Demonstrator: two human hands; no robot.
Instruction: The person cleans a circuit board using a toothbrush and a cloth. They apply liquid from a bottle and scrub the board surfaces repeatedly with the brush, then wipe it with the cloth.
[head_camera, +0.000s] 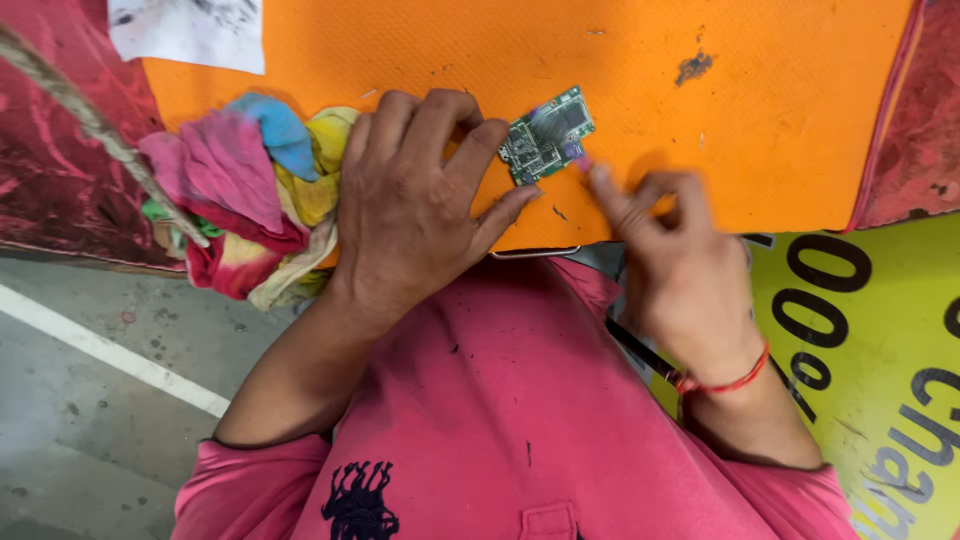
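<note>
Circuit board pinned near the mat's front edge

Left hand (415, 205) presses the small green circuit board (547, 135) flat on the textured orange mat (780, 110); right hand (670, 255), blurred, holds nothing visible, forefinger at the board's corner; open mat at right.

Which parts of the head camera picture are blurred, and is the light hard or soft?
In the head view, the right hand is smeared by motion blur, mostly at its fingertips beside the green circuit board; the left hand and the multicoloured rag stay sharp. The light is soft and even: only faint shadows lie on the orange mat, with no glare.
</note>
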